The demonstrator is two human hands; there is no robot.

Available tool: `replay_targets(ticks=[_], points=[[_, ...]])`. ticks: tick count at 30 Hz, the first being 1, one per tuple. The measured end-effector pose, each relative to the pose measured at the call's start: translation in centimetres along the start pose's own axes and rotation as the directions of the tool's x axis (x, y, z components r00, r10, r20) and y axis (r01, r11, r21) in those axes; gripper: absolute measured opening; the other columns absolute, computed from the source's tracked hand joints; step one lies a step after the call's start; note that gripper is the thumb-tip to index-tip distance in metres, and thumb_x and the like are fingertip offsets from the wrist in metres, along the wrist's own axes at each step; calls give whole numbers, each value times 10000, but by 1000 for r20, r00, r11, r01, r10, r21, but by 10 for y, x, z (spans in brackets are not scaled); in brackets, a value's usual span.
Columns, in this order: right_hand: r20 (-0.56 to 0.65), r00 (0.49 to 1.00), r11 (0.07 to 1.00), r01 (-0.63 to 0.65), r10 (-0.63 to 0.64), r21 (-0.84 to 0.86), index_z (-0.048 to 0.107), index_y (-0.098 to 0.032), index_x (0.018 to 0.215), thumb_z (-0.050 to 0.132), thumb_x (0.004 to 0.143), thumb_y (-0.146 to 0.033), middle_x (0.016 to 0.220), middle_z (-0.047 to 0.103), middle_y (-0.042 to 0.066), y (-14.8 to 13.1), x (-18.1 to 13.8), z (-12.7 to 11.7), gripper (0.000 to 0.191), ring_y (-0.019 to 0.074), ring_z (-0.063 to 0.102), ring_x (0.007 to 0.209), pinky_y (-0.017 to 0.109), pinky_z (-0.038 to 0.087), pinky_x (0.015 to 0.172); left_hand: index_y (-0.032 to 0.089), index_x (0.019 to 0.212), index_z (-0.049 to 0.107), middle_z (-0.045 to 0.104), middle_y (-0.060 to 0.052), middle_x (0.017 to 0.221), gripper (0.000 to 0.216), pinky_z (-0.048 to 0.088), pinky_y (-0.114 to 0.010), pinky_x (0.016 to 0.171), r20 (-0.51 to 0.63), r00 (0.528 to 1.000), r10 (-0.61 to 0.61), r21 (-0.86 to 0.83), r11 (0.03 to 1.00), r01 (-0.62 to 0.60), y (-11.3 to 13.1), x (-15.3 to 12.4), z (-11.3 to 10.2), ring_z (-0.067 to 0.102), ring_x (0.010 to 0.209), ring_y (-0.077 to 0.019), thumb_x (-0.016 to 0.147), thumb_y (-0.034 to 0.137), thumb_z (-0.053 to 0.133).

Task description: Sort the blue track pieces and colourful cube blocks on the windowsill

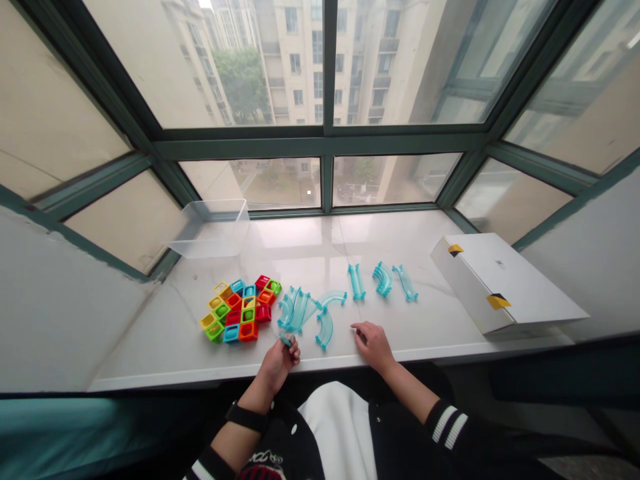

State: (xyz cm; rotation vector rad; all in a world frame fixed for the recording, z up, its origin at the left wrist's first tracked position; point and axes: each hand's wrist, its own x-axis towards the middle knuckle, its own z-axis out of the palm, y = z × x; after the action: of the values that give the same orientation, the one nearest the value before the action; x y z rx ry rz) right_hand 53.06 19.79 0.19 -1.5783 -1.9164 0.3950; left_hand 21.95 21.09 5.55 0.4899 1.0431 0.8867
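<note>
My left hand (pixel 281 363) is closed on a translucent blue track piece (pixel 285 339) at the front of the counter. Only a small end of that piece shows; my fingers hide the rest. Just beyond it lies a pile of similar blue track pieces (pixel 299 308), with a curved one (pixel 325 329) a little to the right. My right hand (pixel 373 343) rests on the counter, index finger stretched out and the other fingers bent, with nothing visible in it. Farther back stand apart a straight track piece (pixel 357 283), a curved piece (pixel 383 279) and a slim piece (pixel 405 284).
Colourful hollow blocks (pixel 234 317) sit grouped at the left. Behind them is a clear plastic bin (pixel 213 230) near the window. On the right a white box (pixel 510 283) with yellow-and-black tabs stands on the marble-look counter (pixel 165 347). Windows enclose the back and sides.
</note>
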Motion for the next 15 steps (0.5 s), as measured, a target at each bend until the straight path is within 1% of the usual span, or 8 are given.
replay_targets(ticks=[5,11,13,15], points=[[-1,1000,1000,1,-1,1,726,-230,1126,520,951,-183,912,739,57,0,0,0,274,234,684,894,363,457,842,234,763,424,397,53,665,372,397,-259,564,3,999,44,46,998,-44,3,-2,4,466,587,-117,849,528,634],[3,1000,1000,-8,8,2,727,-233,1130,524,954,-187,919,738,54,1,-1,1,273,234,683,898,366,451,849,229,774,452,401,48,676,372,415,-270,581,43,998,34,25,999,-35,2,-4,4,485,609,-123,842,536,651],[5,1000,1000,-5,5,3,727,-231,1128,522,955,-189,921,740,58,1,-1,1,271,233,682,893,364,453,845,230,785,459,425,39,694,372,441,-282,603,45,998,42,41,998,-44,1,-4,4,514,634,-133,838,545,650],[4,1000,1000,-2,2,2,728,-229,1127,518,958,-192,922,742,60,1,-1,2,272,231,683,891,362,455,844,232,810,469,488,18,741,372,473,-300,635,29,997,67,87,994,-70,-1,-3,4,558,678,-149,838,562,641]])
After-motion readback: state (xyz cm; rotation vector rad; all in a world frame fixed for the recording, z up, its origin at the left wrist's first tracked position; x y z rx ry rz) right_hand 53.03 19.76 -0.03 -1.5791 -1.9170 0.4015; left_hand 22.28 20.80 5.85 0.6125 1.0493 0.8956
